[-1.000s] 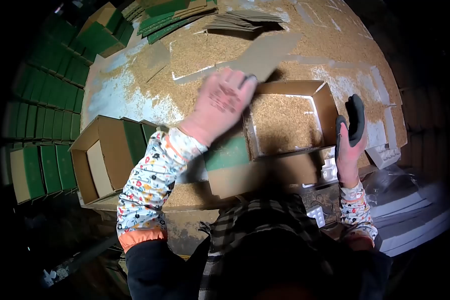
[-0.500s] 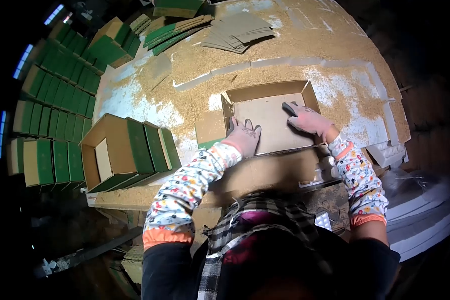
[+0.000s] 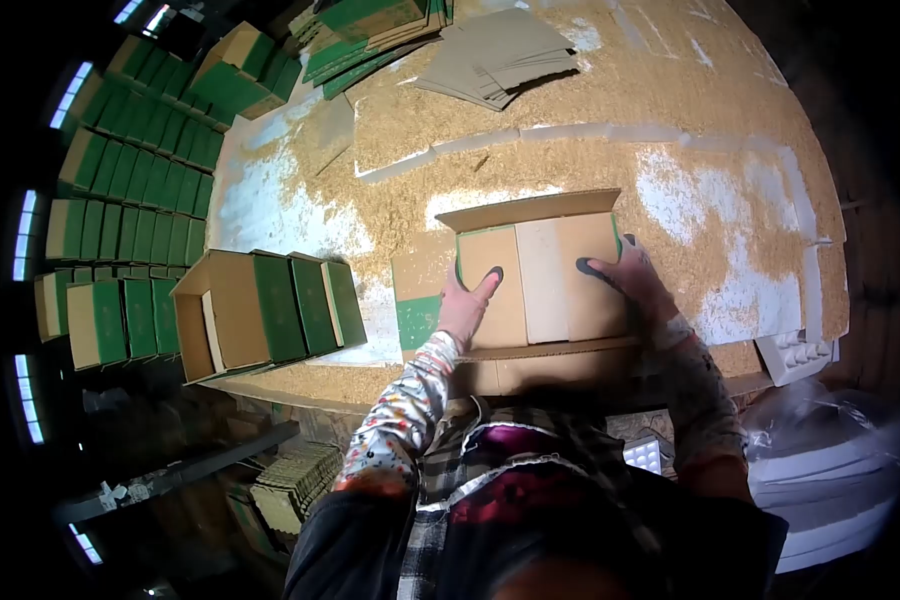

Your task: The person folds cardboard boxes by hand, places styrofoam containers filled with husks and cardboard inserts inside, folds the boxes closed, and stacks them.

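Observation:
A brown cardboard box (image 3: 492, 290) sits at the table's near edge in front of me. Its two short end flaps are folded inward, and a pale strip (image 3: 544, 290) shows in the gap between them. Both long flaps stay raised, the far one (image 3: 530, 208) leaning outward. My gloved left hand (image 3: 466, 300) clasps the box's left end, thumb on the folded flap and fingers down the side. At the right end my gloved right hand (image 3: 638, 280) grips likewise, its thumb on the other flap. The fingers of both hands are mostly hidden behind the box ends.
Open green-and-brown boxes (image 3: 228, 310) stand at the table's left edge, with rows of green boxes (image 3: 135, 165) beyond. Grey cardboard sheets (image 3: 495, 60) lie at the back. A white molded tray (image 3: 795, 357) and plastic-wrapped white stacks (image 3: 830, 490) are at the right. Debris covers the table.
Both hands have moved from the liner inside the box to its two ends. The short flaps are now folded in over the liner. The camera view has shifted slightly.

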{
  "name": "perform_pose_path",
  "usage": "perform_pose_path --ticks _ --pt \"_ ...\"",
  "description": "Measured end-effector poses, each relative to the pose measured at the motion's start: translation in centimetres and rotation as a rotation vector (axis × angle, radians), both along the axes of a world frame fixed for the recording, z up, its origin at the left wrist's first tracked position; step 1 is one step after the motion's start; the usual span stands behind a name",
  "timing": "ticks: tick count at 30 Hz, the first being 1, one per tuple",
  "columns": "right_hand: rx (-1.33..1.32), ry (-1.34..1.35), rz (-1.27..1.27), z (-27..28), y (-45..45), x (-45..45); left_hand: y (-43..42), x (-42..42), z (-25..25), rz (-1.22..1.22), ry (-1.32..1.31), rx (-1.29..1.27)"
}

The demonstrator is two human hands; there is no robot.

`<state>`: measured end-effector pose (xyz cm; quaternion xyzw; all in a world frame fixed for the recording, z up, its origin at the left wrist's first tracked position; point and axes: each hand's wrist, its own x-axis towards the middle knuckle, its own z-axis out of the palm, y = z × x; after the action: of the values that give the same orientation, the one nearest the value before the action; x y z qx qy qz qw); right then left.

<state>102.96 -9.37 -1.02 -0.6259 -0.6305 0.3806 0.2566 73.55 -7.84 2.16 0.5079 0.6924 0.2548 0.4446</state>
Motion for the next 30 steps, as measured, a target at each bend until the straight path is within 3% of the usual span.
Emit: perform_pose_path --ticks 1,2,4,5,7,8,9,10,12,13,14,15,16,17,18,20,21,22,24,25,27,29,30 --pt "0.087 -0.194 0.001 0.0 0.3 -0.2 0.6 -1.5 -1.5 -0.03 -0.081 0.035" --pt "0.004 0.186 0.028 -0.4 0.1 0.4 0.2 -2.7 -2.3 -0.048 -0.16 0.061" --pt "-0.076 0.67 -0.14 11.0 -2.9 -5.0 0.8 -3.6 -1.6 -0.121 -0.072 0.012" --pt "-0.14 0.561 -0.192 8.2 -3.1 -4.9 1.1 -4.8 -1.3 -0.132 -0.024 -0.008" --pt "-0.299 0.845 -0.255 8.0 -4.4 -6.8 1.7 -8.1 -2.2 -0.146 -0.094 0.11" --pt "-0.349 1.011 -0.278 8.8 -5.1 -8.2 0.4 -10.0 1.1 0.006 -0.176 0.252" --pt "-0.046 0.48 -0.104 1.9 -5.6 -5.4 -1.6 -11.7 5.9 0.148 -0.25 0.39" --pt "-0.154 0.682 -0.189 0.3 -5.3 -5.2 -3.9 -14.6 9.2 0.176 -0.016 0.703" --pt "-0.136 0.732 -0.249 0.9 -4.5 -8.3 -7.5 -23.6 13.5 0.233 0.523 1.339" --pt "-0.083 0.711 -0.247 4.7 -4.0 -11.4 -8.3 -28.3 15.2 0.433 0.796 1.474" --pt "-0.018 0.679 -0.22 9.1 -3.6 -15.3 -8.3 -32.9 15.1 0.756 0.724 1.521" --pt "0.089 0.603 -0.145 12.6 -3.1 -19.1 -9.0 -37.2 15.2 1.015 0.607 1.345" --pt "0.245 0.451 -0.031 15.2 -2.3 -22.6 -8.9 -43.7 11.7 1.104 -0.156 1.361" --pt "0.419 0.245 0.107 16.5 -1.3 -25.2 -9.3 -49.9 7.2 0.993 -0.477 1.164" --pt "0.615 0.049 0.211 17.8 -0.3 -27.8 -7.4 -51.1 3.8 1.038 -0.615 1.087" --pt "0.153 0.66 0.169 18.6 3.5 -36.5 -4.6 -51.8 -0.6 1.223 -0.667 1.201" --pt "-0.054 0.931 0.062 19.1 5.5 -40.9 -3.8 -52.9 -1.8 1.181 -0.89 1.249" --pt "-0.145 0.758 0.194 20.5 5.6 -44.3 -5.3 -53.4 1.7 1.288 -1.131 0.932" --pt "-0.169 0.709 0.349 20.1 6.2 -51.3 -4.0 -50.4 1.4 1.56 -0.155 0.89" --pt "-0.056 0.572 0.347 16.1 7.8 -54.1 -3.8 -49.9 1.4 1.315 -0.613 1.284" --pt "-0.27 0.842 0.33 15.5 8.5 -54.1 -3.6 -51.4 0.5 1.318 -0.234 1.153" --pt "-0.454 0.893 0.373 16.5 6.5 -49.5 -3.5 -52.4 -0.2 1.307 0.096 1.093" --pt "-0.48 1.372 0.334 14.9 3.6 -46.7 -4.3 -50.9 1.6 1.206 0.097 1.107"
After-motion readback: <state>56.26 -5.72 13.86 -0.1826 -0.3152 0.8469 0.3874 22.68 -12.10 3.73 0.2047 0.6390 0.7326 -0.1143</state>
